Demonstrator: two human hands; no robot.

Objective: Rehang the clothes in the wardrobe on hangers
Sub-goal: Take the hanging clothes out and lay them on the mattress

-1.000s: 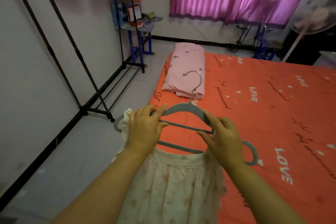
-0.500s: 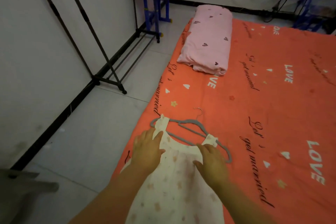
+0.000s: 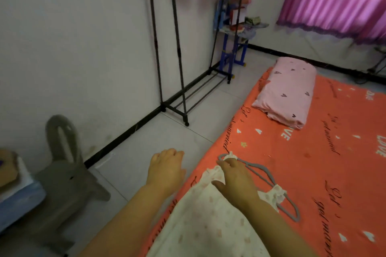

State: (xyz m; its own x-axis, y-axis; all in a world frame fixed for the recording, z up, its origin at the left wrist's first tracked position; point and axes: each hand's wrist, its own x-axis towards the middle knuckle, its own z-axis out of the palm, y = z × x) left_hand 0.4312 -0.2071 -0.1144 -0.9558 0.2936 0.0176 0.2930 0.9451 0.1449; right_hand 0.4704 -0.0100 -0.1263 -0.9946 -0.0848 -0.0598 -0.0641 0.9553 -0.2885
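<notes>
Right hand (image 3: 236, 181) lies flat on the dress (image 3: 208, 225), which looks soft and light; left hand (image 3: 167, 169) at nine o'clock, loose, empty. Lift by the stiff hanger (image 3: 271, 180), I'd say.

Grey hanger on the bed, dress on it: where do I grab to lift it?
Probably the bare middle of the grey hanger, between the two frilled straps of the dress, from above on the far side. It lies flat on the orange sheet, and that span is uncovered; the right hand rests on the dress nearer you. The hook is too faint to place.
</notes>
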